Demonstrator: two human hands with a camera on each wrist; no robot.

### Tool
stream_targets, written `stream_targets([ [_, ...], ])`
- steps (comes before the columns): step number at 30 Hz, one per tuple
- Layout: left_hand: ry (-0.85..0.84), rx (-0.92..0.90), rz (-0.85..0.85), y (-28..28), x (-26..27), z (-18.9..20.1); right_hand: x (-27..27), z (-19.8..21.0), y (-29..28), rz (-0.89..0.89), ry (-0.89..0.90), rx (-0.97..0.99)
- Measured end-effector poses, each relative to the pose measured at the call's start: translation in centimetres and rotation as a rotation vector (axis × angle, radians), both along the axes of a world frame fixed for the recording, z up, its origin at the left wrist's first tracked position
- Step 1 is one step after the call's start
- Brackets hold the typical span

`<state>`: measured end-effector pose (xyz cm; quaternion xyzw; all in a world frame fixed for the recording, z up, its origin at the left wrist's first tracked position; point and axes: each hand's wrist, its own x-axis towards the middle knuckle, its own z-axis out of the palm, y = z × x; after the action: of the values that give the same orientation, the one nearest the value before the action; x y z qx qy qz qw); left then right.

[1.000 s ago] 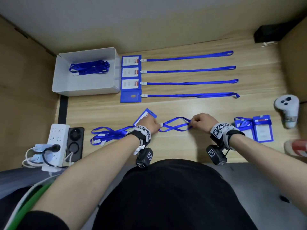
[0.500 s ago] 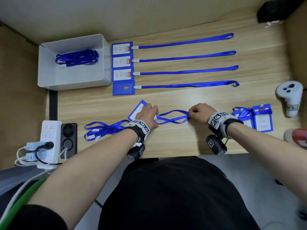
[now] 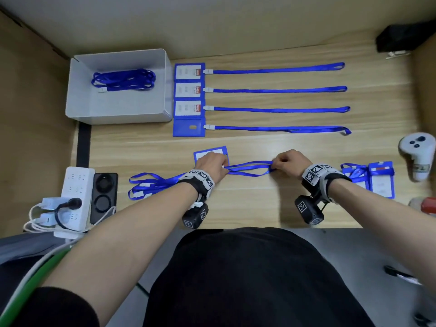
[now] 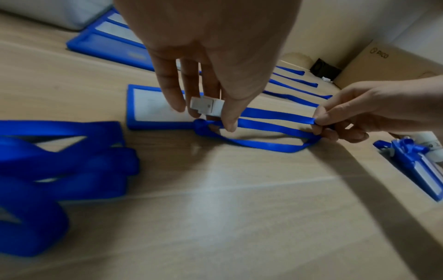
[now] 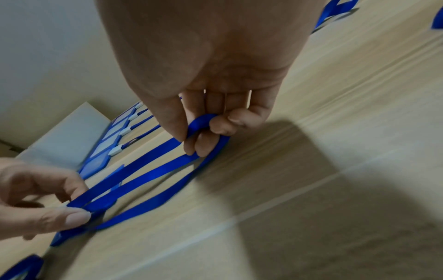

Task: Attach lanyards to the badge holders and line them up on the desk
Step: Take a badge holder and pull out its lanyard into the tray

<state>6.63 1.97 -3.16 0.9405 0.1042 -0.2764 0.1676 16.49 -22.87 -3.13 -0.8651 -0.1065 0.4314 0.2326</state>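
A blue lanyard [image 3: 250,168] lies folded in loops between my hands on the wooden desk [image 3: 247,204]. My left hand [image 3: 211,165] pinches its end with the white clip [image 4: 207,106], right beside a blue badge holder [image 3: 210,152] lying flat. My right hand [image 3: 286,161] pinches the folded far end of the strap [image 5: 201,123]. Several finished badge holders [image 3: 188,90] with straight lanyards [image 3: 278,90] lie in a row at the back.
A white box [image 3: 75,100] with spare lanyards [image 3: 123,79] stands back left. Loose lanyards [image 3: 151,187] lie left of my left wrist. More badge holders [image 3: 379,180] lie at the right, near a white controller [image 3: 417,154]. A power strip [image 3: 75,197] sits front left.
The badge holder under my left hand has turned from tilted to level with the desk edge. Both hands keep pinching the folded lanyard.
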Motion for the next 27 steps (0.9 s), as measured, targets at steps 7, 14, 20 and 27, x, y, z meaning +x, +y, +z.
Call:
stream_targets([
  [7, -0.046, -0.074, 0.175, 7.1, -0.6, 2.3, -0.1, 3.0, 6.0, -0.243, 0.018, 0.278],
  [14, -0.111, -0.101, 0.271, 16.9, 0.1, 5.1, 1.2, 6.3, 15.7, -0.286, -0.096, 0.375],
  [20, -0.204, -0.176, 0.348, 25.8, 0.9, 7.6, 3.0, 8.9, 24.9, -0.288, -0.069, 0.397],
  [27, -0.274, -0.208, 0.458, 35.2, 2.6, 9.4, 5.7, 11.0, 34.6, -0.312, -0.101, 0.435],
])
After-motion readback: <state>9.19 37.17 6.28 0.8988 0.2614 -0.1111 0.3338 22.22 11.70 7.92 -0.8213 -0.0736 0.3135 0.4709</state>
